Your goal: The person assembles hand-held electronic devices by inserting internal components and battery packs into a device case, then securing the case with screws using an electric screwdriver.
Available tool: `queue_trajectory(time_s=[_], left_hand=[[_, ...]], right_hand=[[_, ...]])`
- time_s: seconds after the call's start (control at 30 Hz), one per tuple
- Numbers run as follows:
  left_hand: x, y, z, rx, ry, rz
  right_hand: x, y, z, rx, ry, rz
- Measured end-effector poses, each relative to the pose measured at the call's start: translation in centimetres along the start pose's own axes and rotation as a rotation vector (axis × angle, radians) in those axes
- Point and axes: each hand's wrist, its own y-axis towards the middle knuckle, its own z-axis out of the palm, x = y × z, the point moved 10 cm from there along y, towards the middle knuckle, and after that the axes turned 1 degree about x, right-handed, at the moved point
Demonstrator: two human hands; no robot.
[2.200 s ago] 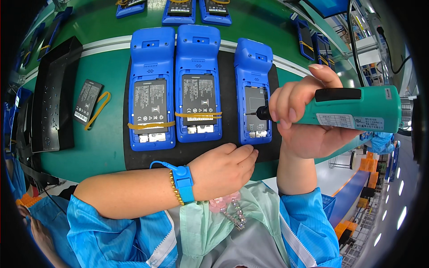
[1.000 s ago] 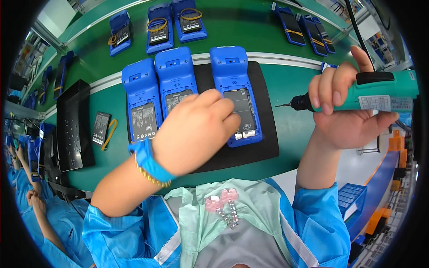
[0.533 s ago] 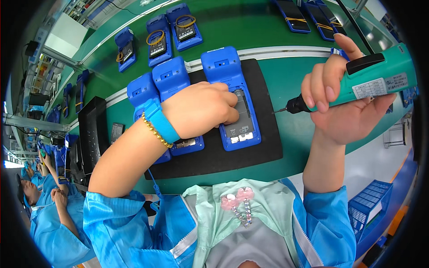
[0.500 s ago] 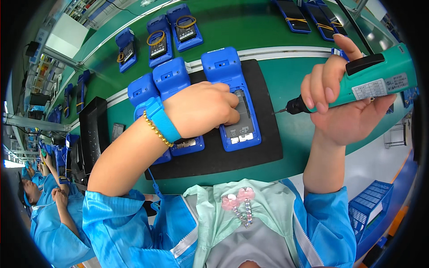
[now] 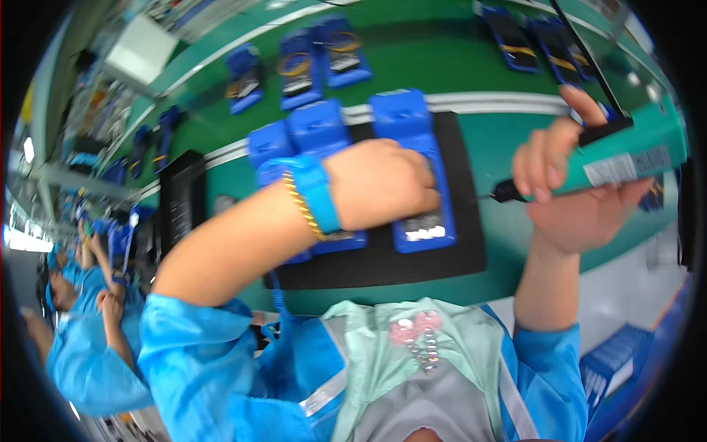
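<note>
- Left hand (image 5: 383,188): curled, knuckles up, resting on the rightmost blue handheld device (image 5: 412,173); whether the fingers grip it cannot be told. Blue wrist strap (image 5: 317,193) and gold bead bracelet (image 5: 303,208) on the wrist.
- Right hand (image 5: 578,199): closed around a teal electric screwdriver (image 5: 626,151), held level in the air at 3 o'clock of the device, dark tip (image 5: 504,191) pointing toward 9 o'clock, apart from the device.
- Device lies back-up on a black mat (image 5: 464,243), third in a row; two more blue devices (image 5: 317,129) at its 9 o'clock, partly under the forearm.
- Green bench (image 5: 508,140) beneath; further blue units (image 5: 324,59) at 12 o'clock.
- A person in a blue coat (image 5: 81,353) at 8 o'clock, at the frame edge.
</note>
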Motion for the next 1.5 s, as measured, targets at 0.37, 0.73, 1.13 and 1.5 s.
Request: queue_trajectory(time_s=[0.37,0.73,1.13,1.5], left_hand=[[-8.6,-5.8,2.2,-0.404,-0.446,-0.224],[-8.6,-7.0,4.2,-0.572,-0.226,-0.168],[-8.8,-7.5,4.9,-0.522,-0.271,-0.182],[-8.9,-7.5,5.0,-0.507,-0.270,-0.192]], right_hand=[[-2.2,1.1,3.0,-0.120,0.007,0.076],[-9.2,0.2,8.2,0.109,-0.119,0.215],[-10.3,-0.3,7.9,0.101,-0.033,0.216],[-9.9,0.1,9.1,0.226,-0.187,0.148]])
